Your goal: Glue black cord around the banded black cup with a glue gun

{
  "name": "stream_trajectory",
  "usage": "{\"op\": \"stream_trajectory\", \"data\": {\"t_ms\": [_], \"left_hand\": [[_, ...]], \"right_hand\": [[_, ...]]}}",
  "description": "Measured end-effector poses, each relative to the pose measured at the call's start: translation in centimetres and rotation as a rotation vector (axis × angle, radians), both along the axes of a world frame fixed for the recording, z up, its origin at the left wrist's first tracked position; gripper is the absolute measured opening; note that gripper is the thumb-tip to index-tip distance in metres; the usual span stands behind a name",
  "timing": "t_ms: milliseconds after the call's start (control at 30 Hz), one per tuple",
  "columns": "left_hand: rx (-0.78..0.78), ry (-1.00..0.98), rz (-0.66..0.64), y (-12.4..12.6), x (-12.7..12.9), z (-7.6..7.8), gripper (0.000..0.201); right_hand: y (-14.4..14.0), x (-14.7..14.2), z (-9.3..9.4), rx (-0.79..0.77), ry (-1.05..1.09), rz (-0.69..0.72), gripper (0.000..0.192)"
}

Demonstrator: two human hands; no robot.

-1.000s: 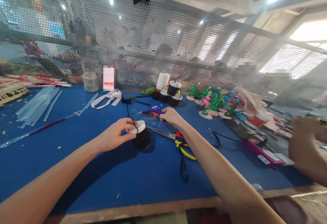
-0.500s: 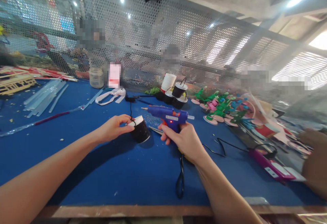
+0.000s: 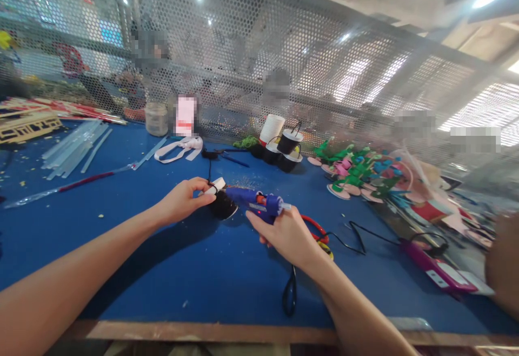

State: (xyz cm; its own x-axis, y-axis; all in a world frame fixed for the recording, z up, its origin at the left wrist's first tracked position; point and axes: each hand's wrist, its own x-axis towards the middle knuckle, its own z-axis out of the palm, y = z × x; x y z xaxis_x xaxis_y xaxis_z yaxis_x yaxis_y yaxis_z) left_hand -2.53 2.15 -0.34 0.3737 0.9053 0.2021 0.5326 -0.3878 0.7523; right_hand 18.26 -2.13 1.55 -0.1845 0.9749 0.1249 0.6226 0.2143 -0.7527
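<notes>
My left hand (image 3: 188,199) pinches the white rim of a small black paper cup (image 3: 224,208), which is tilted over the blue tabletop; a black cord rises from its rim. My right hand (image 3: 286,231) is closed around a blue hot glue gun (image 3: 251,200) with a lit red light and a clear glue stick at its back end. The gun's nozzle points left at the cup, by the white rim; whether it touches is hard to see. Red and yellow handles (image 3: 318,231) lie partly hidden behind my right hand.
Further back stand several black and white cups (image 3: 290,142), with green-leafed craft pieces (image 3: 352,169) to their right. Clear glue sticks (image 3: 75,145), a jar (image 3: 156,119) and a white ribbon (image 3: 178,150) lie left. A purple power strip (image 3: 436,269) sits right, near another person's arm (image 3: 503,264).
The glue gun has moved left and down, bringing its nozzle from above the cup to the cup's rim. My left hand still holds the cup. The view has shifted slightly.
</notes>
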Motion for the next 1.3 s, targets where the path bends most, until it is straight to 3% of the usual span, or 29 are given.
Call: {"op": "stream_trajectory", "data": {"t_ms": [767,1300], "left_hand": [[0.005,0.038,-0.074,-0.2,-0.1,0.5,0.02],[0.005,0.082,-0.132,-0.2,-0.5,1.0,0.019]], "right_hand": [[-0.2,0.0,0.3,0.016,-0.044,-0.016,0.021],[-0.1,0.3,0.8,-0.092,-0.032,-0.018,0.025]]}}
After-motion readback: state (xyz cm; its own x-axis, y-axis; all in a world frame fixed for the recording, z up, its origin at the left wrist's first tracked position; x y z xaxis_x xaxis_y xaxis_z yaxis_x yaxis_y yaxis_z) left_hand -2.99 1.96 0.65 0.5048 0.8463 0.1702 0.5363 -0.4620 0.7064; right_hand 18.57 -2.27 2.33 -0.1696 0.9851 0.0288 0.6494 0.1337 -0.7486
